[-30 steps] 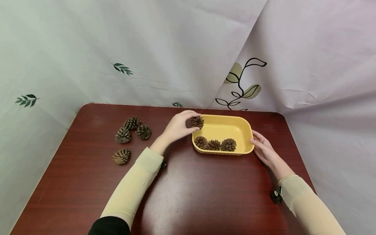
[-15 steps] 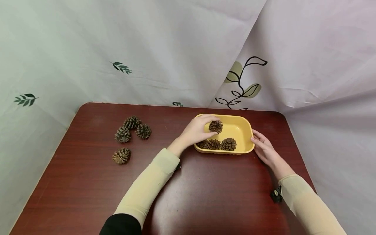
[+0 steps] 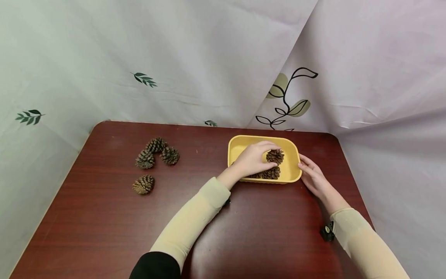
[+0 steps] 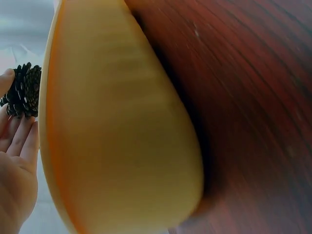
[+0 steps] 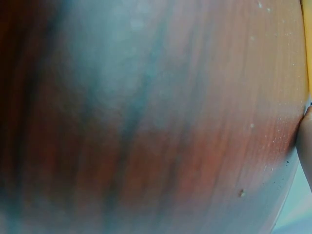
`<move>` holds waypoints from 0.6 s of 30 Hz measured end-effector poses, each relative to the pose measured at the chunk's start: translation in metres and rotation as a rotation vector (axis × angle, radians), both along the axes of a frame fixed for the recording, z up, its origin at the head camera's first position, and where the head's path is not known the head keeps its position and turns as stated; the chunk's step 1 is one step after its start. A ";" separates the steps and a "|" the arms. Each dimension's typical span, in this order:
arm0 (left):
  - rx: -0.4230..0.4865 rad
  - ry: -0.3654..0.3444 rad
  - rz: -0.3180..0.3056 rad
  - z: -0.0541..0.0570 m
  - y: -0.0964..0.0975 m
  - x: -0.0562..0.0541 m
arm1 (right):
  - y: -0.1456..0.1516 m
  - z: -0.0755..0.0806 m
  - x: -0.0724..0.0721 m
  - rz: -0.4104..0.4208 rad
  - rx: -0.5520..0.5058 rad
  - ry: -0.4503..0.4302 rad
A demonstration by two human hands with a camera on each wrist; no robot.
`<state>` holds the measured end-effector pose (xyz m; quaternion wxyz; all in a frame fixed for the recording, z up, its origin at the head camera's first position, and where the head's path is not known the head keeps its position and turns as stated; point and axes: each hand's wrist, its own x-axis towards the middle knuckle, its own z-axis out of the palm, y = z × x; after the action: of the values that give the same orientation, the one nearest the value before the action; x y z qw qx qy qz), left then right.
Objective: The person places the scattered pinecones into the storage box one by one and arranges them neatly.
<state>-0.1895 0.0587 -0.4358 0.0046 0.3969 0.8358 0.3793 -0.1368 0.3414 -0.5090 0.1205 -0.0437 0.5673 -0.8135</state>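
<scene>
Over the yellow plastic container [image 3: 240, 144], my left hand [image 3: 251, 159] pinches a pine cone [image 3: 275, 156] between thumb and fingers. In the left wrist view this pine cone [image 4: 24, 90] shows beyond the container's wall [image 4: 122, 122], held at the fingertips. Below the hand, another pine cone [image 3: 271, 173] lies along the container's near wall. More cones there are partly hidden by my left hand. At the container's right end my right hand [image 3: 313, 176] grips it, thumb at the rim and fingers along the outside.
Several pine cones lie at the left of the dark red table [image 3: 223, 232]: a close group [image 3: 156, 145] near the back and a lone cone [image 3: 143, 185] nearer me. A pale curtain [image 3: 174, 58] with leaf prints hangs behind the table's far edge.
My left hand has carried the pine cone rightward, from the container's left rim to above its right half. My right hand has stayed at the container's right end.
</scene>
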 end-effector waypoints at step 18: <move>-0.091 0.012 -0.014 -0.004 0.042 0.004 | -0.001 -0.001 0.000 0.002 0.017 0.029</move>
<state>-0.1855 0.1004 -0.4401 0.0202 0.4044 0.8494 0.3387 -0.1369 0.3409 -0.5096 0.1133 -0.0548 0.5757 -0.8079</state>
